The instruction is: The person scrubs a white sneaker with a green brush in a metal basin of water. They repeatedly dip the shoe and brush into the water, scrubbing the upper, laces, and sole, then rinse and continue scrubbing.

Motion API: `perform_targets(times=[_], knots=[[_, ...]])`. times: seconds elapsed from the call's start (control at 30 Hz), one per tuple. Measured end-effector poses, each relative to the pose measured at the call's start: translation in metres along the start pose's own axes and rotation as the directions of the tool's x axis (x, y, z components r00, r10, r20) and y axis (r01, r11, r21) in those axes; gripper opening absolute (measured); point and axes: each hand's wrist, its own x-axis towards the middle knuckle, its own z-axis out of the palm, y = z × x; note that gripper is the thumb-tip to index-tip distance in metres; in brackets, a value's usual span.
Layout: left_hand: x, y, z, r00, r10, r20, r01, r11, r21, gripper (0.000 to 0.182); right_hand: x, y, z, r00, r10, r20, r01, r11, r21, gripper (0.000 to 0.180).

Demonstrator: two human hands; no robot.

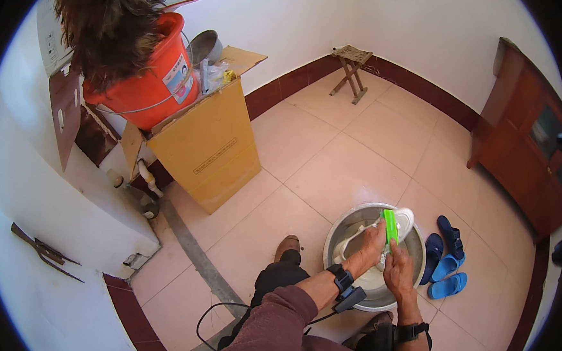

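A metal basin (332, 227) with cloudy water stands on the floor between my feet. Over it, my left hand (372, 244) grips a white shoe (406, 221), whose rounded end points up and right; the fingers are partly hidden. My right hand (399, 269) is closed on the lower end of a bright green brush (390, 225), which lies against the shoe. Bristles are hard to make out. Another pale item, perhaps a second shoe (341, 250), lies in the basin's left side.
Dark blue slippers (433, 252) and light blue slippers (443, 287) sit right of the basin. A cardboard box (209, 156) holds up a red bucket (146, 90) at left. A folding stool (353, 59) stands by the far wall, a wooden cabinet (509, 151) at right. A black cable (199, 322) loops beside my leg.
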Motion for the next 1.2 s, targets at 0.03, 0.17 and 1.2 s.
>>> perform_targets(times=[0.03,0.17,1.2], knots=[[-0.007,-0.004,0.003,0.999,-0.037,0.022,0.037,0.999,-0.006,0.039,0.005,0.009,0.003,0.999,0.036,0.005,-0.036,0.999,-0.017,0.035],[-0.025,-0.015,0.005,0.989,-0.086,0.117,0.086,0.996,0.004,0.035,0.016,0.032,0.013,0.989,0.146,0.003,-0.145,0.987,-0.07,0.035],[0.003,0.012,-0.013,0.983,-0.09,0.162,0.134,0.949,-0.285,0.037,-0.018,-0.018,-0.016,0.995,0.008,0.098,-0.011,0.999,0.037,0.038]])
